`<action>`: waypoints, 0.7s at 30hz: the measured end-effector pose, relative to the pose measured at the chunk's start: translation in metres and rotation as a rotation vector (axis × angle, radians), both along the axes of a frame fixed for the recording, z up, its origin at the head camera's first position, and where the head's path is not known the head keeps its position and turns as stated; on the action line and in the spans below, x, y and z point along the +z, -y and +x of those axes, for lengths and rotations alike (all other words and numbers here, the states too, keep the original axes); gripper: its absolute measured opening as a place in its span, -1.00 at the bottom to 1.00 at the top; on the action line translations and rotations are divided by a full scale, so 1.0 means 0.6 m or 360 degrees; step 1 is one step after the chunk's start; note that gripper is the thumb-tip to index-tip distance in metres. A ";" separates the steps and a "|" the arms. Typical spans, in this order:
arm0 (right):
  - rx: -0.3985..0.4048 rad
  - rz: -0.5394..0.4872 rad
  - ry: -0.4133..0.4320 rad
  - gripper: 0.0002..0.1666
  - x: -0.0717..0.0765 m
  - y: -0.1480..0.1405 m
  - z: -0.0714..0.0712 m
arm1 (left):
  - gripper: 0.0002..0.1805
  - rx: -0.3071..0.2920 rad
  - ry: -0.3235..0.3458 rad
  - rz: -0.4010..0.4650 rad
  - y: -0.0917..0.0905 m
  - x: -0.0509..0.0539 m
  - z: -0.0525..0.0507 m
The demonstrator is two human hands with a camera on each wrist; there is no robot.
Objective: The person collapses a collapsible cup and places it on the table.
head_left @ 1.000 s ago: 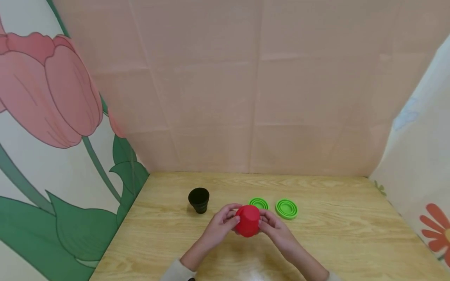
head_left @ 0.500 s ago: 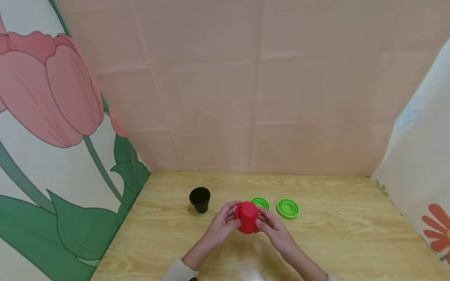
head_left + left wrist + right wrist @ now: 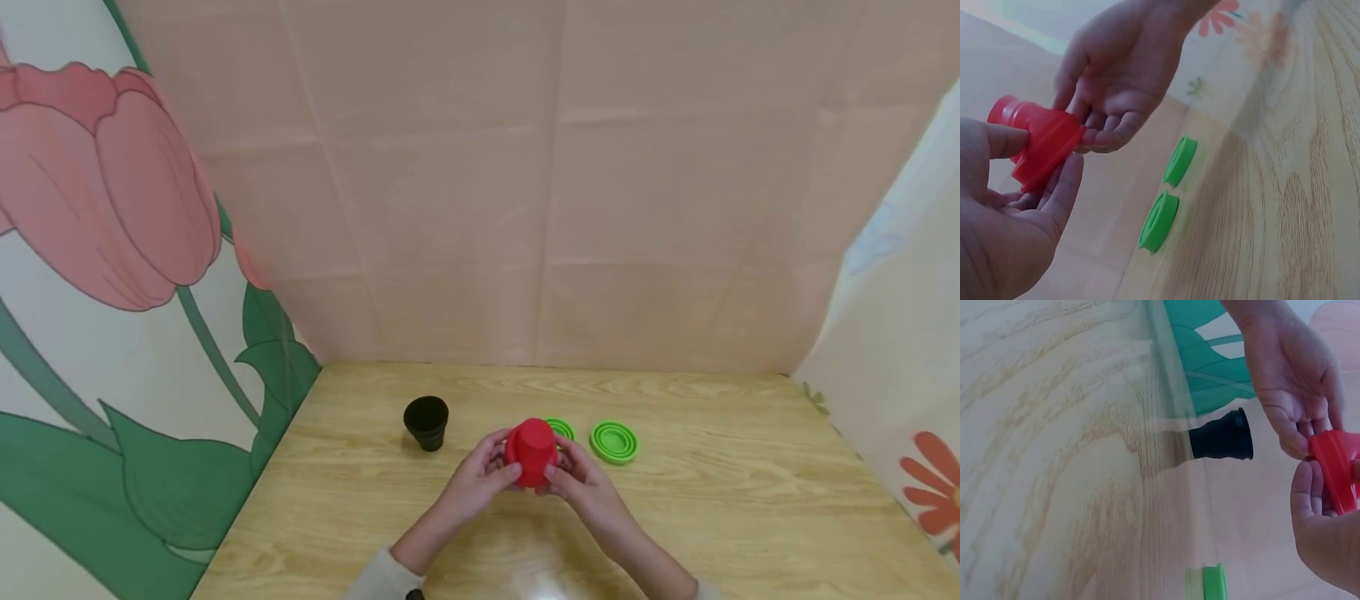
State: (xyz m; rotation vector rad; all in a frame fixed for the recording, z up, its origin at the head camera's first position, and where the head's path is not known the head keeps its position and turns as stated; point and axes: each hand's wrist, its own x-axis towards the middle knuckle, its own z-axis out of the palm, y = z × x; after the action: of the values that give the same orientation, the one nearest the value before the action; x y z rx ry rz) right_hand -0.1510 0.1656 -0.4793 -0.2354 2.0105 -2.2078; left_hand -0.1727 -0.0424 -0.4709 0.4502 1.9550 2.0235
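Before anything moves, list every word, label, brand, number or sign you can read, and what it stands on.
None: no readable text in any view.
The red cup, black cup and two green discs show no lettering; the wall prints show flowers and leaves.
Fingers cover part of the red cup.

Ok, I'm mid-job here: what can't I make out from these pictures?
Head view: the inside of the red cup; its mouth faces away.
Head view: part of the left green disc, covered by the red cup and the right hand.
Head view: the inside bottom of the black cup; too dark.
Right wrist view: the red cup's narrow end, cut off by the right edge.
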 end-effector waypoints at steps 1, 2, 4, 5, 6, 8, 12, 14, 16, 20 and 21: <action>-0.0010 0.0004 0.0008 -0.27 0.000 0.001 -0.001 | -0.36 0.0022 -0.0019 -0.0027 0.000 0.000 0.000; -0.0022 0.0004 0.0019 -0.27 0.000 0.003 -0.001 | -0.36 0.0046 -0.0037 -0.0058 -0.001 0.000 0.001; -0.0044 0.0000 0.0034 -0.29 0.001 0.006 0.000 | -0.38 0.0095 -0.0077 -0.0116 -0.003 0.001 0.001; -0.0055 -0.0003 0.0040 -0.30 0.002 0.007 0.000 | -0.38 0.0113 -0.0096 -0.0138 -0.005 0.001 0.001; -0.0058 0.0002 0.0039 -0.31 0.002 0.008 0.000 | -0.39 0.0130 -0.0107 -0.0148 -0.006 0.000 0.001; -0.0068 0.0004 0.0029 -0.32 0.004 0.010 0.001 | -0.41 0.0166 -0.0129 -0.0160 -0.010 0.000 0.002; -0.0099 0.0007 0.0021 -0.34 0.003 0.014 0.002 | -0.44 0.0234 -0.0164 -0.0175 -0.017 0.000 0.003; -0.0131 0.0007 0.0029 -0.36 0.002 0.016 0.001 | -0.44 0.0260 -0.0166 -0.0179 -0.019 -0.001 0.003; -0.0162 0.0009 0.0036 -0.37 0.001 0.018 0.000 | -0.44 0.0286 -0.0158 -0.0180 -0.022 -0.001 0.003; -0.0235 0.0005 0.0037 -0.39 0.002 0.024 -0.001 | -0.44 0.0333 -0.0160 -0.0162 -0.027 -0.002 0.004; -0.0260 0.0011 0.0037 -0.39 0.002 0.026 -0.001 | -0.44 0.0346 -0.0161 -0.0160 -0.029 -0.002 0.005</action>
State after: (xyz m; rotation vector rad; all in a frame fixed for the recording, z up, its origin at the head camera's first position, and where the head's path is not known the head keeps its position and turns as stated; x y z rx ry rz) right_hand -0.1515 0.1502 -0.4778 -0.0455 2.0938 -2.2855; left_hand -0.1700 -0.0252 -0.4722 0.3347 2.2423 2.0522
